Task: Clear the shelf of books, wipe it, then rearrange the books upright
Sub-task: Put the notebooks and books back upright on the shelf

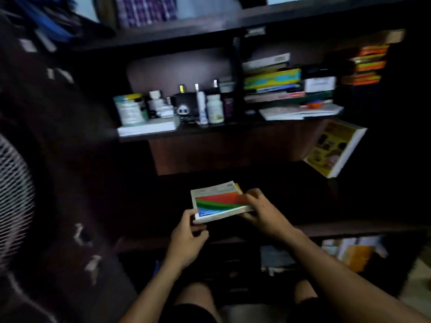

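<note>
Head view, looking down into a dark bookcase. Left hand (pixel 187 238) gripping the near left corner of a small stack of books (pixel 220 201), right hand (pixel 263 212) clasping its right edge, fingers curled over the striped red, green and blue cover. Stack lying flat, low over the dark middle shelf (pixel 291 194) (resting or lifted, impossible to tell). Leaning at the shelf's right end, one yellow book (pixel 335 151). Judging by this, clearing nearly done; wiping and standing the books upright remaining. Cover text too blurred for reading.
</note>
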Action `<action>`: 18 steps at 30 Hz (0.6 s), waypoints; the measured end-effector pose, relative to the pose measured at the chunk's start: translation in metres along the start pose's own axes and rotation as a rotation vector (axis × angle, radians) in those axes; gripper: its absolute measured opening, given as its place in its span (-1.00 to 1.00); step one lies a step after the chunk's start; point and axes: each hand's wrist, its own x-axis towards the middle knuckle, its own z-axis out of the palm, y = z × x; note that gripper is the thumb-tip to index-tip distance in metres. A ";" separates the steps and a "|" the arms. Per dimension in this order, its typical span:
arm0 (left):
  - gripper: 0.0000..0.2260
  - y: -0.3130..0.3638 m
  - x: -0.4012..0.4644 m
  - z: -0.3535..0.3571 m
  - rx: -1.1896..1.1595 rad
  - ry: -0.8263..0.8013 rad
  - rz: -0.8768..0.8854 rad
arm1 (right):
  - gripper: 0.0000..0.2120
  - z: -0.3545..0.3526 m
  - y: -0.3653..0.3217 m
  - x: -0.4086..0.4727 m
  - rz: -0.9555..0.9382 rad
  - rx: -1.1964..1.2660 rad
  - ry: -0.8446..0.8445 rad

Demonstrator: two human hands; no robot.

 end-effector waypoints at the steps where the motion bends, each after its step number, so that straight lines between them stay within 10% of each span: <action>1: -0.60 -0.009 0.002 -0.010 0.142 0.012 0.038 | -0.55 0.010 0.003 0.011 0.016 0.020 0.021; 6: -0.70 -0.027 0.023 -0.037 0.753 0.131 0.305 | -0.56 0.032 0.027 0.034 0.165 0.264 0.147; 14: -0.73 -0.017 0.044 -0.048 0.802 -0.194 0.478 | -0.56 0.038 0.030 0.039 0.172 0.364 0.182; 18: -0.84 0.012 0.052 -0.065 0.736 -0.002 0.507 | -0.47 0.038 0.030 0.036 0.182 0.390 0.172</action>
